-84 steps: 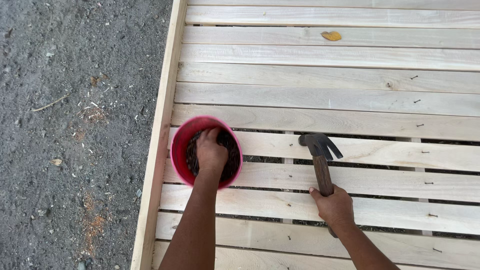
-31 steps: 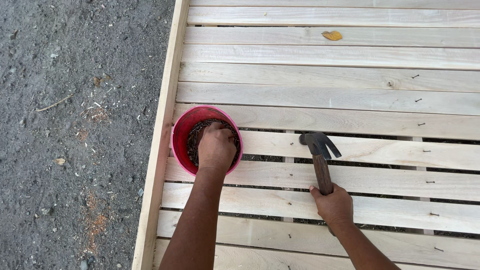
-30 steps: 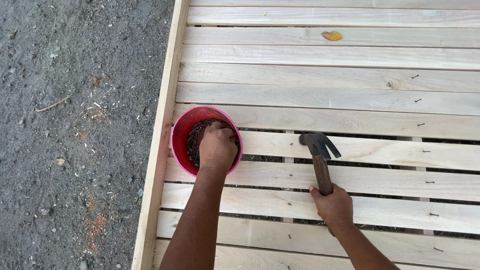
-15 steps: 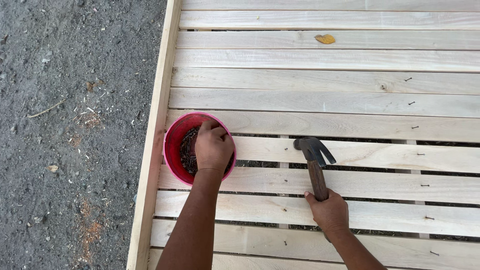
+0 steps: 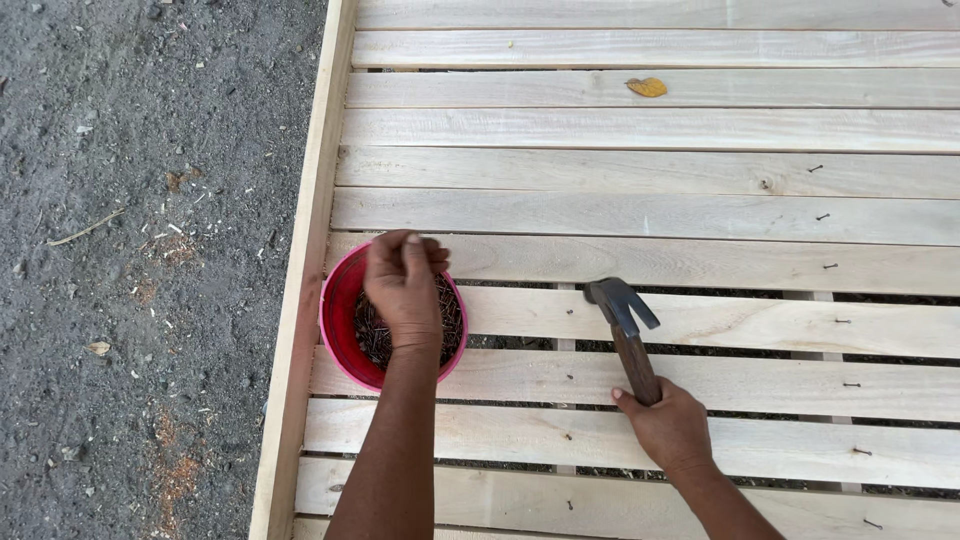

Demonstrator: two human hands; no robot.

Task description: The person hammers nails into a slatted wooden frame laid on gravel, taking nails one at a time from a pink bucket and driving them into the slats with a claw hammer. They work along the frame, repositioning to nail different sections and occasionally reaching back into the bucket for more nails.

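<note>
A red bowl point(image 5: 338, 330) full of dark nails sits on the left end of a frame of pale wooden slats point(image 5: 640, 190). My left hand point(image 5: 402, 285) hovers over the bowl with fingers pinched together, seemingly on nails; what it grips is too small to make out. My right hand point(image 5: 668, 428) holds a claw hammer point(image 5: 625, 325) by its wooden handle, the metal head resting on a slat to the right of the bowl.
The slat frame's side rail point(image 5: 305, 270) runs along the left, with grey gravel ground point(image 5: 140, 250) beyond it. A yellow leaf point(image 5: 647, 87) lies on a far slat. Several partly driven nails point(image 5: 828, 266) stick up along the right.
My left hand has risen out of the bowl with fingers pinched. The view shifted slightly; the hammer and right hand stayed put.
</note>
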